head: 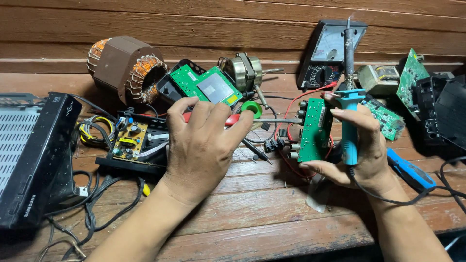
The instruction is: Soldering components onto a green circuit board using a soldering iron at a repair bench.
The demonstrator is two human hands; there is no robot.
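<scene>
Fingers [310, 167] grip flat green circuit board [314, 128], blue soldering iron [349, 131]

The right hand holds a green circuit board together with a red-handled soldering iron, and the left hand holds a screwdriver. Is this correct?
Not quite. In the head view, the soldering iron in the right hand has a light blue handle, not red. The right hand holds it with the green circuit board, and the left hand holds the screwdriver.

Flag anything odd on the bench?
The right hand holds both a green board and a blue soldering iron with its tip pointing up. The left hand grips a red screwdriver aimed at the board. Loose wires, bare boards and a stripped stator crowd the table.
</scene>
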